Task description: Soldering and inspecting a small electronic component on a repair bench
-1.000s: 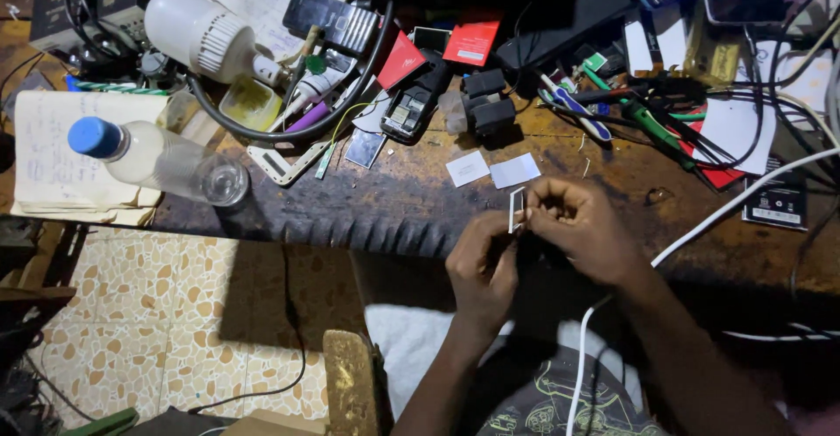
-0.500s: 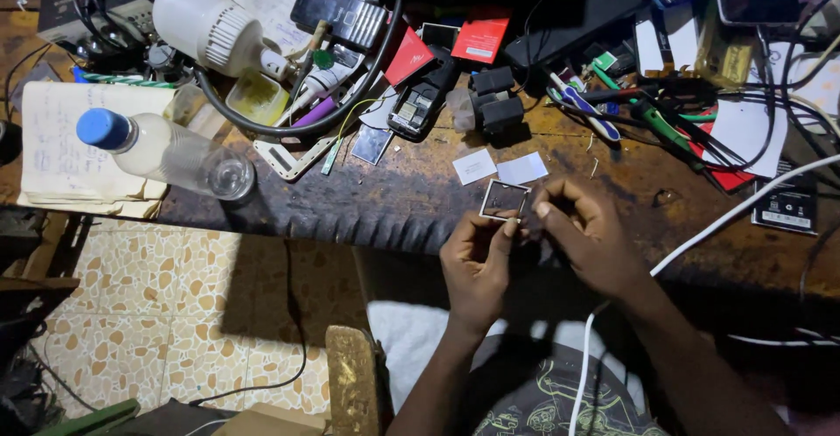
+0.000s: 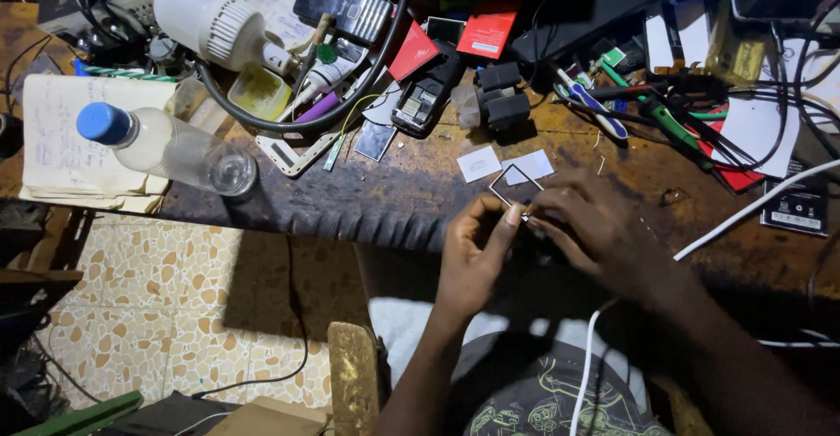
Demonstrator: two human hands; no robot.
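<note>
My left hand and my right hand meet at the near edge of a worn wooden workbench. Between their fingertips they hold a small thin square frame, pale-edged and open in the middle, tilted up over the bench. Both hands pinch its near corner. Just beyond it lie two small white paper slips on the wood.
A clear plastic bottle with a blue cap lies on its side at left beside a notebook. A white bulb lamp, an opened phone, red cards, screwdrivers, cables and a white cord crowd the bench. Tiled floor lies below left.
The small piece, seen edge-on a second ago, has been turned so its square outline faces up. Both hands have stayed together at the bench edge, shifting slightly.
</note>
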